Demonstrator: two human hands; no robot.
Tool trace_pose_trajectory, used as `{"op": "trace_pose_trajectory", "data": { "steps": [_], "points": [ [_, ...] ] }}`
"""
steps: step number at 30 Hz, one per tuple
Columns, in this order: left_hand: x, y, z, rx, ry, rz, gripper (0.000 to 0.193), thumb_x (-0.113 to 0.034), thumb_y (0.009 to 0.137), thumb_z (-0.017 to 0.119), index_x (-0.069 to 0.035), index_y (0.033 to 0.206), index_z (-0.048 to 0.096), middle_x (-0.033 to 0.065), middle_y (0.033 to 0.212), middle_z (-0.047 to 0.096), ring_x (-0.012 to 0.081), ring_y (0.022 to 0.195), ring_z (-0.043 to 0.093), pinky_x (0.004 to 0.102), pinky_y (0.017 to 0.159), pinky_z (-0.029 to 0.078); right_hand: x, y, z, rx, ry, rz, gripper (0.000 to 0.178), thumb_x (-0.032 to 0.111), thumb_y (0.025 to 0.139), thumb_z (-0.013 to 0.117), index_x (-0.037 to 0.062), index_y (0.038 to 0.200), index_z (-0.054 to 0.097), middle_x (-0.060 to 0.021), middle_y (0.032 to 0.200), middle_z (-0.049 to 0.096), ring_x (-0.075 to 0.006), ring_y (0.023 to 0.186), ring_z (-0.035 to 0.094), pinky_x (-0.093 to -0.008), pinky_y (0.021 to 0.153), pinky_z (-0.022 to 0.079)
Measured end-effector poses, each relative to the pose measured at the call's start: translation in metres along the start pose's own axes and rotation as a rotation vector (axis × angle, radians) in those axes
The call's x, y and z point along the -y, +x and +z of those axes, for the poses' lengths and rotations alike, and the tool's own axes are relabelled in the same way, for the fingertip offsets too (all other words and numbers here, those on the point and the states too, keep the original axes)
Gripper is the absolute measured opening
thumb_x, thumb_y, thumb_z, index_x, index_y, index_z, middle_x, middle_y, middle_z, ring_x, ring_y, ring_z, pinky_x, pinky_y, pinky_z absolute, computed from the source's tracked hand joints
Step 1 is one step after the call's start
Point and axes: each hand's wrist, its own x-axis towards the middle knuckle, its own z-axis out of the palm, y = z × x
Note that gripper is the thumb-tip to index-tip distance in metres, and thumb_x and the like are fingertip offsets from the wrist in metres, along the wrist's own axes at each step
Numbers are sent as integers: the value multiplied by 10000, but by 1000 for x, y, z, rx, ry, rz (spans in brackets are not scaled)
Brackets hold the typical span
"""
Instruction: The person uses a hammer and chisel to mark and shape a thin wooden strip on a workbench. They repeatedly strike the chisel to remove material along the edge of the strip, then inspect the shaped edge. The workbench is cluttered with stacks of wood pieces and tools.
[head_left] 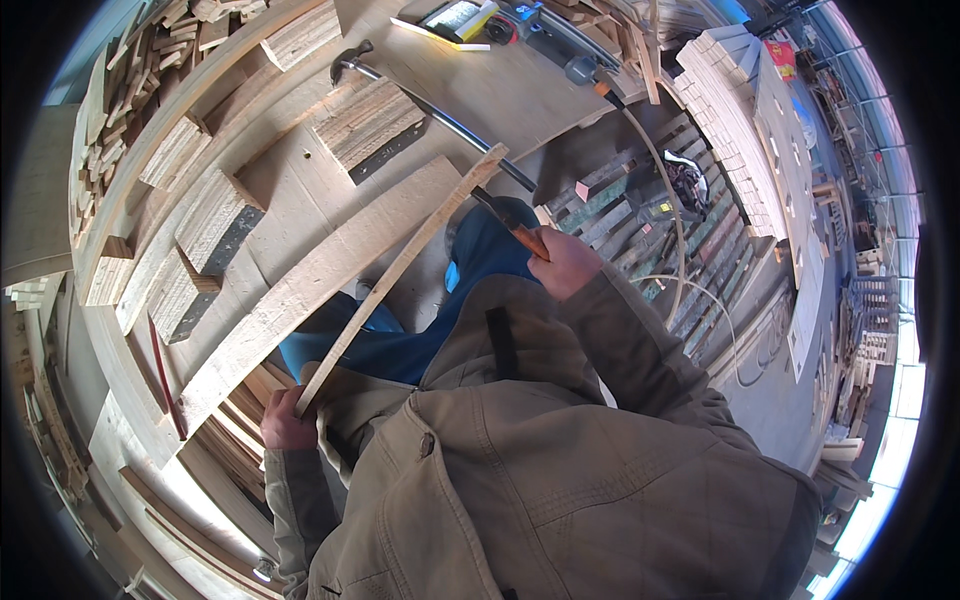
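Note:
Pinched in my left hand [288, 420] is the lower end of a long thin wooden strip [400, 270], which slants up and to the right across my lap. Its far end rises past the edge of a wider plank [310, 280]. My right hand [568, 265] is closed round the handle of a hand tool [522, 232] with an orange and dark grip. The tool's narrow dark end points at the strip, near its far end; whether they touch I cannot tell. A claw hammer [350, 62] lies on the workbench [290, 160], close to a dark metal tube [450, 122].
Wooden blocks [368, 122] are set on the bench, with a red pencil-like stick [165, 375] at left. A power tool [560, 50] lies at the back. To the right are a slatted pallet [690, 240], a hose [675, 200] and stacked timber [730, 130]. Offcuts [130, 100] are heaped far left.

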Motion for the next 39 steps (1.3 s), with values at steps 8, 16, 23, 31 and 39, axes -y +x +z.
{"op": "trace_pose_trajectory", "data": {
  "steps": [8, 16, 23, 31, 39],
  "points": [
    [3, -1, 4, 16, 2, -4, 307, -143, 779, 826, -120, 1076, 755, 124, 988, 707, 365, 930, 703, 460, 788, 570, -1, 2, 6, -17, -23, 28, 290, 229, 890, 696, 20, 1089, 664, -223, 923, 695, -417, 919, 685, -479, 793, 515],
    [2, -1, 1, 2, 11, 27, 316, -136, 783, 818, -110, 1089, 745, 125, 991, 708, 366, 933, 703, 460, 791, 570, -19, 19, 20, -29, 18, -41, 279, 273, 877, 737, 13, 946, 662, -194, 810, 683, -380, 803, 682, -450, 730, 509],
    [4, 1, 3, 13, 27, 45, 353, -148, 773, 826, -117, 1112, 734, 133, 972, 708, 371, 901, 702, 468, 770, 567, -15, 20, 15, 72, 5, 23, 365, 361, 924, 722, 31, 1056, 640, -231, 901, 699, -431, 907, 682, -496, 806, 518],
    [7, 0, 5, 56, 19, 0, 342, -151, 763, 826, -143, 1090, 724, 149, 954, 707, 401, 866, 703, 491, 738, 562, -12, 23, 16, 70, 35, 37, 330, 320, 922, 732, 32, 1047, 633, -229, 886, 692, -435, 890, 680, -489, 796, 517],
    [5, -3, 11, 64, -2, 18, 352, -82, 747, 772, -144, 1089, 714, 160, 969, 719, 410, 882, 709, 499, 728, 572, -16, 17, 47, 8, 241, 55, 266, 259, 920, 739, 35, 1019, 634, -220, 839, 672, -426, 841, 664, -467, 776, 510]
  ]
}}
